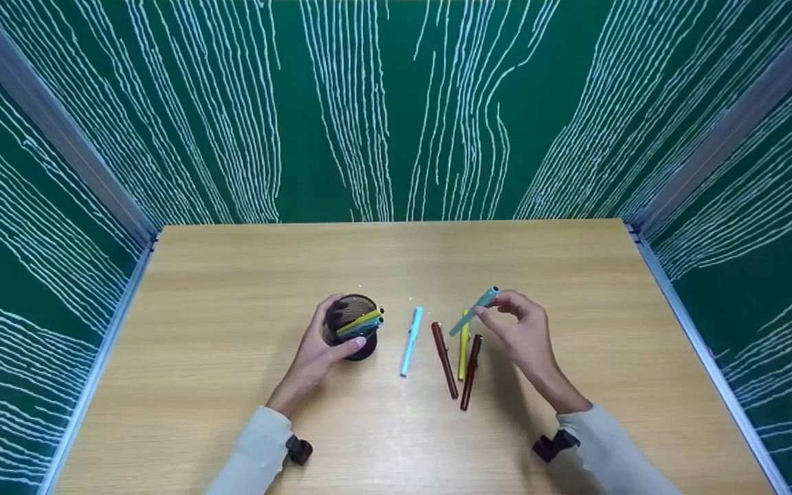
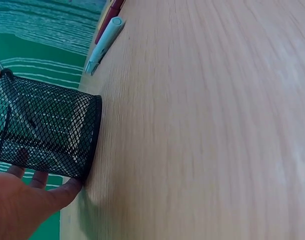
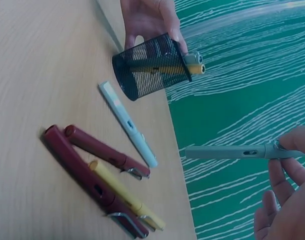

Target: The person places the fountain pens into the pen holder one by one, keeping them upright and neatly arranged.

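Plainly, the right hand [image 1: 521, 330] has a teal pen [image 1: 473, 313] pinched between thumb and fingers, held up above the table [image 1: 231, 275]. The left hand [image 1: 317, 347] is wrapped round a black mesh cup [image 2: 47, 122] to its left. In the cup lean a yellow one [image 1: 361, 319] and another teal one [image 1: 368, 325], their ends poking past the rim. Between the hands lie four more: a light blue pen [image 1: 411, 342] nearest the cup, then a dark red pen [image 1: 445, 361], a yellow pen [image 1: 463, 354] and a second dark red pen [image 1: 471, 372] close together.

By my reckoning the job is under halfway: two pens in, one in hand, four left lying.

The mesh blurs the lower ends inside the cup (a third pen could hide there, though none shows). In the left wrist view the left hand is cut off at the edge, and only part of one dark red pen appears.
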Available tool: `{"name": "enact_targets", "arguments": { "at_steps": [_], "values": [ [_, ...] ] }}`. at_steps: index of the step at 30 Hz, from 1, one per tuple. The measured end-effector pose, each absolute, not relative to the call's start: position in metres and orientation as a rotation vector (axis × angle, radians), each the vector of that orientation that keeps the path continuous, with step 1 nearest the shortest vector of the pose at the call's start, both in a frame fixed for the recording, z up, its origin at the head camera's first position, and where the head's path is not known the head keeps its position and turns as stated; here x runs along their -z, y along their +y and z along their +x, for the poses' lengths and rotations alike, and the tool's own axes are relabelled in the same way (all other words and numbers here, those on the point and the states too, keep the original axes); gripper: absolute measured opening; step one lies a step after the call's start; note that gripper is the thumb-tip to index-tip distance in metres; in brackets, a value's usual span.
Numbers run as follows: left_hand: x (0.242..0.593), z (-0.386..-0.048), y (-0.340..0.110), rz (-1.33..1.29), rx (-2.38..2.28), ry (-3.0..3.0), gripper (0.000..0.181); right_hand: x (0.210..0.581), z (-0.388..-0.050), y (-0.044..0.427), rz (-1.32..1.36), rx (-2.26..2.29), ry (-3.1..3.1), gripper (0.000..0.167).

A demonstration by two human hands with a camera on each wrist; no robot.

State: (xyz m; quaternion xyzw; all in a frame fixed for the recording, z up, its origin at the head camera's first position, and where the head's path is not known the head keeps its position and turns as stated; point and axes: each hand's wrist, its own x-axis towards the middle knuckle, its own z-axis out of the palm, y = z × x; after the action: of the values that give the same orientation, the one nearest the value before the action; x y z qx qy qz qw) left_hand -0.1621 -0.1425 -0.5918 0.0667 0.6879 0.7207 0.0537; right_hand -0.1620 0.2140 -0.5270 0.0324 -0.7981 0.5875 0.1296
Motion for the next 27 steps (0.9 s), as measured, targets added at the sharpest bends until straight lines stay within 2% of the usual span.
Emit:
{"name": "enact_targets", "arguments": {
  "at_steps": [27],
  "values": [
    [0.596,-0.162,-0.145,0.205,-2.208,2.072,0.091,0.499,-0.189,0.161,0.233,-1.857,-2.323,0.013]
  ]
}}
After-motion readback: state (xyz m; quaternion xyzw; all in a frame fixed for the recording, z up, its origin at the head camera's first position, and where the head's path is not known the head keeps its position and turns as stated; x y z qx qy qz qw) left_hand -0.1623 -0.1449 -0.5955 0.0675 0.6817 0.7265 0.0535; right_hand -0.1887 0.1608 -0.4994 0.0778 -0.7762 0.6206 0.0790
